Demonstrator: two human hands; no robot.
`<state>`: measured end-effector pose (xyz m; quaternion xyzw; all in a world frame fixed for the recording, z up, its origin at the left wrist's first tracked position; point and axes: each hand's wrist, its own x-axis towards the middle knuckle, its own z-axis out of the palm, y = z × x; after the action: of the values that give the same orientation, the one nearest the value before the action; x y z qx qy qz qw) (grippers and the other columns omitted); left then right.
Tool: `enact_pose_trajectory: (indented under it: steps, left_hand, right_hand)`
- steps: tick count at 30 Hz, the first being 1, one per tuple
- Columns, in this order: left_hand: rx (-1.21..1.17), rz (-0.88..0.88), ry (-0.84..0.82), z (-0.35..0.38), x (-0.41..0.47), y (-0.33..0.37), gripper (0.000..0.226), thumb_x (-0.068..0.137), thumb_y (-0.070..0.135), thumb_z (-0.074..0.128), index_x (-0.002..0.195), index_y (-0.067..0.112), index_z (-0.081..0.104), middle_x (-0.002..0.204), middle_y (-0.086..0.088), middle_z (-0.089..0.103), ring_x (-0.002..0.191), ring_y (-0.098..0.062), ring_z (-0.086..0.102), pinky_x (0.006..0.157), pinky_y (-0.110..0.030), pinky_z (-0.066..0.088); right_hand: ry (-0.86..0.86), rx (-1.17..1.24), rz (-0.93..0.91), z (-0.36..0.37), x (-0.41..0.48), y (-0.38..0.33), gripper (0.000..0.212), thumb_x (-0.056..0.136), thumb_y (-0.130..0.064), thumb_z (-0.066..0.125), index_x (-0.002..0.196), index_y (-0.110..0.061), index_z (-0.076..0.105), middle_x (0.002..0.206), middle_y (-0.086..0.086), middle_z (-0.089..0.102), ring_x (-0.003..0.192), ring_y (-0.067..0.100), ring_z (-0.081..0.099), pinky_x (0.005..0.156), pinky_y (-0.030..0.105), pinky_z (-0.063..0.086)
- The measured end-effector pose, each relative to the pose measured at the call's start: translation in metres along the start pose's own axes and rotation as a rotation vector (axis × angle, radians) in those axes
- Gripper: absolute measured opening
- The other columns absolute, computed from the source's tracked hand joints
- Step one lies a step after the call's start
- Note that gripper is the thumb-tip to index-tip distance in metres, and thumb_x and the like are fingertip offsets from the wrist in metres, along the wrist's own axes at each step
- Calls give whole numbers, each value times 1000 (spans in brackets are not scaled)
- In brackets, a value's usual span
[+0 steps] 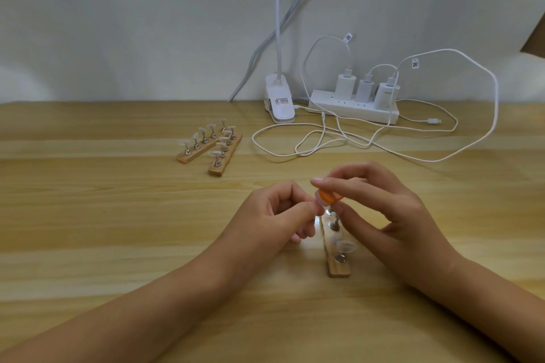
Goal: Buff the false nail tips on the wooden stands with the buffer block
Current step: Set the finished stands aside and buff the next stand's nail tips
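Head view: low and right of centre, the right hand (392, 212) pinches a small orange buffer block (329, 197) between thumb and curled fingertips and holds it over the far end of the near wooden stand (339, 267), which lies on the table (118, 215). The left hand (274, 215) is curled, and its thumb and forefinger seem to pinch the false nail tip (319, 206) under the block, though that contact is mostly hidden. Another clear tip (345, 244) sits on its metal post nearer the viewer. 2 further stands (206, 147) with rows of tips lie well apart, upper left of centre. A clip lamp (278, 103), power strip (354, 107) and loose white cables (324, 138) sit at the upper middle and right. The tips look thin, light and springy, and probably slippery, so each likely needs steadying at its sides or at the post while only light strokes go across the top. Hard pressure could pop a tip off or tilt its holder. The block looks light and slightly soft, best held by its edges.
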<state>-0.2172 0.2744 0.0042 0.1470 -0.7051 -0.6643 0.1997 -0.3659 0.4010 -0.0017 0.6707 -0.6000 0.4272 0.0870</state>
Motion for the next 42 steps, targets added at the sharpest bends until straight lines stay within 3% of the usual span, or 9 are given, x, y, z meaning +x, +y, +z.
enact_pose_trajectory:
  steps: [6,9,12,15,21,26,31,36,42]
  left_hand:
    - [8,-2,9,0,0,2,16,90,15,65,75,10,63,57,3,58,53,-4,51,57,-15,43]
    - [13,8,0,1,0,2,16,89,19,66,78,7,64,57,3,57,51,-3,50,57,-15,43]
    - [9,3,-6,1,0,2,12,79,23,61,72,16,67,57,3,58,51,-4,50,57,-15,43]
    - [26,12,-21,1,0,1,16,80,25,59,68,23,69,58,3,58,55,-6,51,56,-16,43]
    - [-40,18,-13,0,2,-3,15,81,24,59,80,13,69,63,4,62,60,-5,55,57,-16,44]
    - [9,53,-14,-1,1,-4,13,94,20,61,88,24,72,72,9,66,69,-2,60,63,-16,47]
    - [3,65,-5,0,1,-4,12,94,15,59,92,16,70,65,13,63,64,0,56,62,-13,46]
    - [-81,38,30,1,3,-5,15,87,21,64,93,8,70,66,5,66,61,-3,59,61,-14,48]
    - [-128,48,26,0,3,-6,18,77,28,66,90,17,71,73,0,72,70,-6,66,66,-16,51]
  right_hand:
    - [-6,-40,-43,3,0,4,36,95,-3,58,128,-16,61,117,7,58,102,25,62,87,18,49]
    - [-13,-76,-86,3,-1,4,35,96,-5,56,129,-17,60,119,5,58,110,25,59,92,26,49]
    - [-6,-67,-37,0,-1,6,35,95,-2,57,127,-16,62,119,5,58,112,24,58,90,36,50]
    - [-17,-17,-32,0,-2,3,34,96,-4,52,124,-18,64,121,6,56,112,27,58,92,33,51]
    - [43,178,144,-1,2,3,29,95,0,57,119,-13,67,114,6,59,110,13,62,94,29,51]
    - [33,132,65,-1,1,0,22,97,-12,59,117,-15,66,114,4,61,111,18,60,97,30,47]
    - [72,125,83,0,1,2,36,93,-9,62,127,-18,58,112,-6,62,107,19,62,96,44,49]
    - [121,176,120,-1,3,2,25,90,-9,65,115,-13,67,108,2,62,101,10,62,90,17,46]
    - [95,149,101,1,2,-3,26,88,-8,66,114,-16,67,107,5,62,100,17,61,85,18,49]
